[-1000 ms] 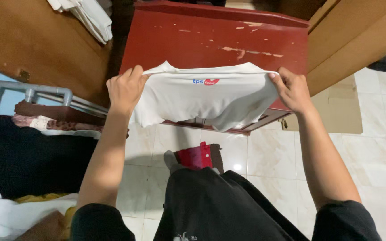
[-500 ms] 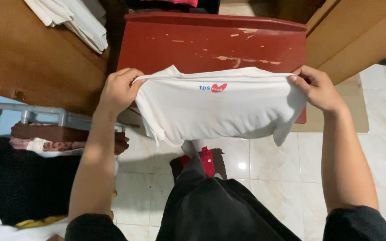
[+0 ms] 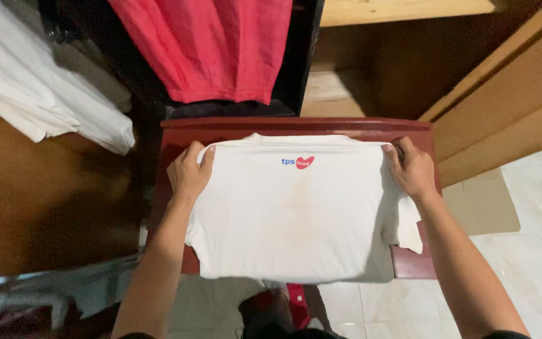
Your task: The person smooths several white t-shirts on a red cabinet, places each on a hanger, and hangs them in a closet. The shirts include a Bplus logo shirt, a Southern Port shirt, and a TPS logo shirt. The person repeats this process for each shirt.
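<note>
Pinching the far corners of the white shirt [image 3: 296, 213] lying flat on the red table [image 3: 412, 263], the left hand [image 3: 189, 172] at nine o'clock and right hand [image 3: 412, 169] at three o'clock may wrinkle it if they pull unevenly.

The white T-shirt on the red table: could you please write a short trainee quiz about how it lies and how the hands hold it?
1. True or false: the white T-shirt lies flat on the red table.
2. Which part of the shirt does each hand take? A) the two lower corners B) the two upper corners C) the middle
3. Fill in: above the table hangs a ___ cloth.

Key
1. True; its lower edge and one sleeve reach the table's near edge.
2. B: the left hand and the right hand each have a grip on an upper corner.
3. Red.
</note>
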